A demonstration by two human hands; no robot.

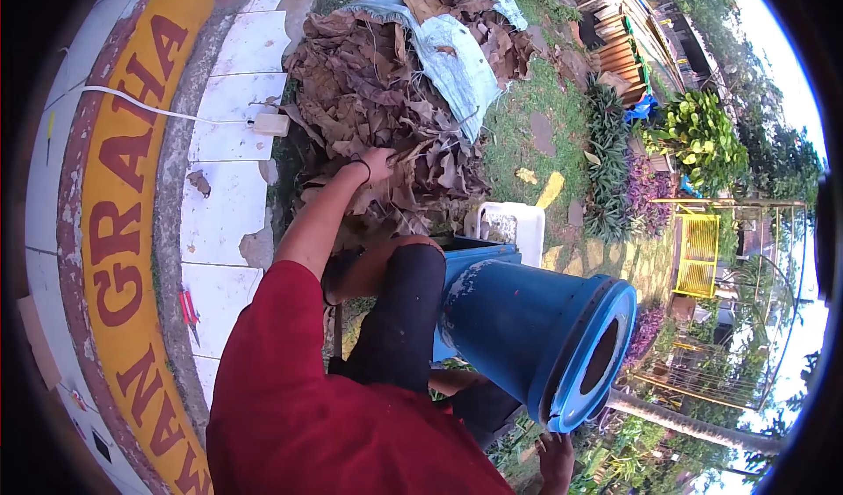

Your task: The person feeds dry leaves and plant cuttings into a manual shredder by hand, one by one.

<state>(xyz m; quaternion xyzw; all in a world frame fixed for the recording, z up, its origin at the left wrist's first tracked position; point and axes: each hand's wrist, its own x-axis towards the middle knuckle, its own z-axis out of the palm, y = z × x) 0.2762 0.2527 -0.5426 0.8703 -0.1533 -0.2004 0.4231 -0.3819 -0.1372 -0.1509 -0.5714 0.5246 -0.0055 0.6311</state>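
The view is turned on its side, with the sky at the right. My left hand (378,165), a dark band at its wrist, reaches into a big heap of dry brown leaves (351,82). Its fingers are closed among the leaves and partly hidden by them. A blue plastic drum (500,319) with a ring-shaped top and a dark round opening stands by my knees. At the drum's rim is my right hand (555,462), in shadow, with its fingertips bent against the edge. A pale blue woven sack (452,56) lies over part of the heap.
A white plastic piece (522,231) stands beside the drum. Red-handled pliers (189,313) and a white power socket on a cord (270,125) lie on the white tiles (224,201). Yellow lettered kerb (123,223), grass (527,126), plants (610,161) and a yellow gate (698,255) surround the spot.
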